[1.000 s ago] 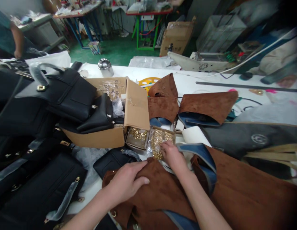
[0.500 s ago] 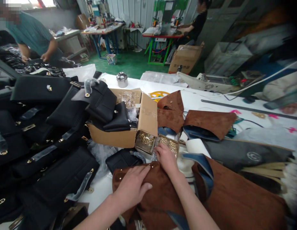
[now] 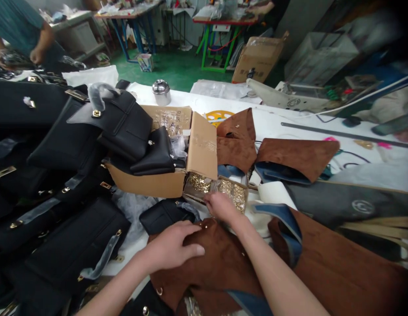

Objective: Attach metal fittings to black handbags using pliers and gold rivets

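Note:
Under my left hand lies a brown suede bag with small gold studs near its upper edge. The fingers of that hand are stretched out and the thumb stands apart. My right hand is at the front edge of a small box of gold metal fittings, its fingers curled together. Whatever those fingers may hold is hidden. Beside it, a second small box holds loose gold pieces. A small black bag lies just beyond my left hand.
Black handbags crowd the left side. A cardboard box holding black bags stands mid-table, with a metal pot behind. Brown suede pieces and a dark grey cover lie right. A person works at far left.
The view has tipped down and shifted slightly. My right hand has moved a little left along the small boxes, and its fingers are more curled. My left hand stays on the brown bag.

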Tool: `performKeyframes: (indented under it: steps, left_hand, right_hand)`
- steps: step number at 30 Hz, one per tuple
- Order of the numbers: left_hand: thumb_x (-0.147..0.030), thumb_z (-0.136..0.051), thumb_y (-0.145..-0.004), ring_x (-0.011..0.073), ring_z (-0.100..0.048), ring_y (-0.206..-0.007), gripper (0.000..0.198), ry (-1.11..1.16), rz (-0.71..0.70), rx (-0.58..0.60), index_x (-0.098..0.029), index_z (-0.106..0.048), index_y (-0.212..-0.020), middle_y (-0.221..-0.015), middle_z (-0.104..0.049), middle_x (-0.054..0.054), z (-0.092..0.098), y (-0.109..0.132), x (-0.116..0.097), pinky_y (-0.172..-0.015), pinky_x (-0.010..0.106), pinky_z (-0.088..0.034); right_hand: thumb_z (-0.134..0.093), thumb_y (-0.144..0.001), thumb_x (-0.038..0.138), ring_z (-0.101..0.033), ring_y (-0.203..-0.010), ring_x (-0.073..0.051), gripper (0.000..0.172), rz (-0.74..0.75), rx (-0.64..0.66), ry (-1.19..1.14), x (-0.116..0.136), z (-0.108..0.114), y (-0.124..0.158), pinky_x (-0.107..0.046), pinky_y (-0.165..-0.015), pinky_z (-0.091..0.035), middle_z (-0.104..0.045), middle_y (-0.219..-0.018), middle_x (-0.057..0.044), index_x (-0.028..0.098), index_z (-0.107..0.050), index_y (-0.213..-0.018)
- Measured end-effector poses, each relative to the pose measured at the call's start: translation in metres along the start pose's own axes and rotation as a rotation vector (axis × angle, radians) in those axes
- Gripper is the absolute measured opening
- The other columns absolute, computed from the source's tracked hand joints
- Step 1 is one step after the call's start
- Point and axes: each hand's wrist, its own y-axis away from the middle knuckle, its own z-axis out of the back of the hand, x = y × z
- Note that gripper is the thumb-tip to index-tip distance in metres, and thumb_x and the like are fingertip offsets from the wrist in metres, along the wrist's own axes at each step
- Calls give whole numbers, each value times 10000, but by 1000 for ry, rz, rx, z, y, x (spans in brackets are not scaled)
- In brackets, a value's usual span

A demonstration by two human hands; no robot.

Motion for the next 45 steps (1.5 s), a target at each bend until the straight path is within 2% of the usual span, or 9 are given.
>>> performKeyframes:
  steps: [6, 9, 12, 17, 20, 25, 32, 37, 45]
  left_hand:
    - [-559, -628, -1033, 261, -746, -1051, 613, 28, 166, -59, -246, -583, -1558, -1235, -762, 85, -1, -26, 31, -960, 394, -597]
    - [-556, -701, -987, 308, -671, -1234, 622, -192, 52, -113, -237, -618, -1514, -1410, -648, 133, -2, -35, 33, -1108, 453, -551]
    - [-611, -719, -966, 365, -556, -1415, 659, -344, -61, -52, -232, -632, -1498, -1531, -588, 150, 2, -39, 34, -1204, 545, -474]
    - [-766, -679, -932, 397, -439, -1555, 832, -392, -71, -3, -220, -580, -1552, -1695, -486, 163, 2, -39, 45, -1257, 635, -369]
    - [-727, -670, -962, 375, -530, -1469, 692, -384, -77, -58, -223, -663, -1437, -1595, -596, 143, 1, -42, 46, -1210, 583, -416]
    - [-482, -488, -1125, 276, -680, -1123, 363, -401, -69, -234, -205, -717, -1069, -1136, -755, 99, 9, -62, 38, -1018, 436, -519]
    - [-456, -585, -1072, 304, -735, -1027, 277, -401, 81, -225, -213, -706, -1019, -1072, -772, 103, 4, -78, 39, -886, 413, -562]
    - [-408, -644, -1037, 307, -730, -1097, 231, -413, 87, -201, -201, -747, -1032, -1094, -776, 115, -9, -71, 48, -968, 413, -557]
    - [-369, -627, -1048, 260, -724, -1021, 213, -288, 105, -281, -205, -756, -1005, -1056, -775, 94, -4, -76, 49, -915, 362, -521]
  right_hand:
    - [-502, -1067, 260, -748, -880, -211, 261, -15, -188, -36, -8, 10, 3, -312, -761, -491, -797, -1008, -69, 216, -752, -1008]
    - [-509, -1071, 238, -748, -934, -207, 254, -13, -248, -127, -12, 9, 6, -315, -825, -534, -794, -1068, -73, 203, -758, -1104]
    - [-517, -1073, 236, -747, -972, -212, 255, 2, -283, -211, -17, 12, 9, -341, -906, -577, -792, -1097, -90, 184, -761, -1126]
    - [-517, -1060, 195, -742, -1011, -228, 244, 50, -326, -282, -25, 22, 8, -388, -962, -599, -789, -1104, -100, 170, -755, -1110]
    - [-533, -1048, 180, -744, -1020, -231, 222, 51, -330, -273, -26, 21, 5, -387, -967, -597, -786, -1096, -91, 174, -750, -1095]
    - [-525, -1063, 210, -738, -1003, -223, 213, 10, -294, -232, -20, 10, 7, -371, -943, -586, -773, -1096, -79, 194, -735, -1100]
    - [-628, -1046, 265, -663, -880, -213, 104, -44, -301, -90, -9, -7, 22, -331, -744, -463, -701, -963, -45, 224, -645, -953]
    - [-539, -1094, 226, -611, -874, -199, 209, 28, -356, -26, -1, -10, 35, -335, -764, -419, -662, -917, -40, 222, -615, -899]
    - [-537, -1090, 172, -556, -890, -204, 243, 69, -399, 39, -7, -21, 57, -348, -811, -397, -644, -903, -50, 213, -622, -866]
